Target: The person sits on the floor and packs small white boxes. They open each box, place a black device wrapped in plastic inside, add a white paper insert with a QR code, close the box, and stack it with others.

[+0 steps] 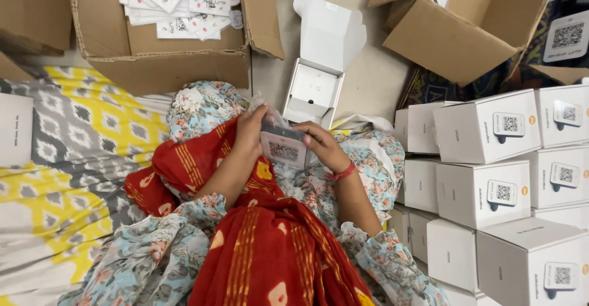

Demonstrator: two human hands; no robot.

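Both hands, left hand [248, 128] and right hand [325, 146], grip a small grey device [282, 148] in clear plastic wrap. An open white box [314, 91] lies just beyond; stacked white boxes [491, 177] with square labels stand right.

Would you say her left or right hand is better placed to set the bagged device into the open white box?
Probably the right hand: it grips the bagged device on the side directly below the open white box, while the left hand holds the bag's far edge.
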